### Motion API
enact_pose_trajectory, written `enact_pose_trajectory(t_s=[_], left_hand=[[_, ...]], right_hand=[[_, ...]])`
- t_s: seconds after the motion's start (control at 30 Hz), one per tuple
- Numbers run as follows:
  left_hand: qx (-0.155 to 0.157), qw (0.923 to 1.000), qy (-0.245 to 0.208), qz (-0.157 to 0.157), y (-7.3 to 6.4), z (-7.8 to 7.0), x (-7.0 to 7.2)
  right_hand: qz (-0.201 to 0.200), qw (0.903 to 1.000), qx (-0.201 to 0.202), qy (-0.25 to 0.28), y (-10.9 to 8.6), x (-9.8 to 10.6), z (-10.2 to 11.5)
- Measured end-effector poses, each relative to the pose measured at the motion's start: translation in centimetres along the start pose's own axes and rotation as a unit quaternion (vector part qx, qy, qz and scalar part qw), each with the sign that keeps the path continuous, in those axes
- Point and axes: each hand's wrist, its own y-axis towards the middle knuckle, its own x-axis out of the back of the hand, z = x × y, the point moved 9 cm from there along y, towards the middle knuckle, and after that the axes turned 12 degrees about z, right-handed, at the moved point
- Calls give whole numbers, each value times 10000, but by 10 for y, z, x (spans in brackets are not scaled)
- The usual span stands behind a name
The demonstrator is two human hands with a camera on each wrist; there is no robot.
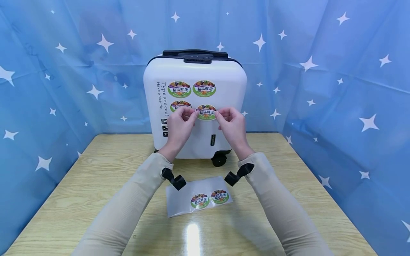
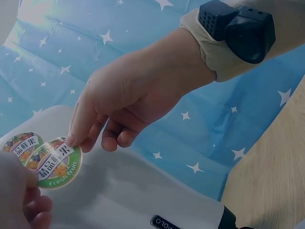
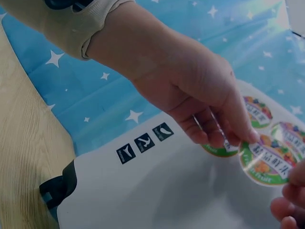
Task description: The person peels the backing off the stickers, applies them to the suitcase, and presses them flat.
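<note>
At left, the left hand point(image 1: 180, 127) pinches an oval fruit sticker point(image 1: 206, 113) in its fingers; centre, the sticker is before a white suitcase point(image 1: 198, 144), a sticker sheet point(image 1: 180, 198) nearer on the counter point(image 1: 112, 167); at right, the right hand point(image 1: 234, 127), fingers clamped on the other edge
</note>
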Motion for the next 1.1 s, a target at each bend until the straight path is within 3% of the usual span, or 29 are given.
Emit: enact_pose_trajectory(t_s=[0.47,1.1], left_hand=[[35,9993,305,-226,6,-3,1],[216,9949,932,-330,13,-6,1]], right_hand=[[-89,9994,241,-238,7,0,3],[-241,9981,162,-535,15,-2,2]])
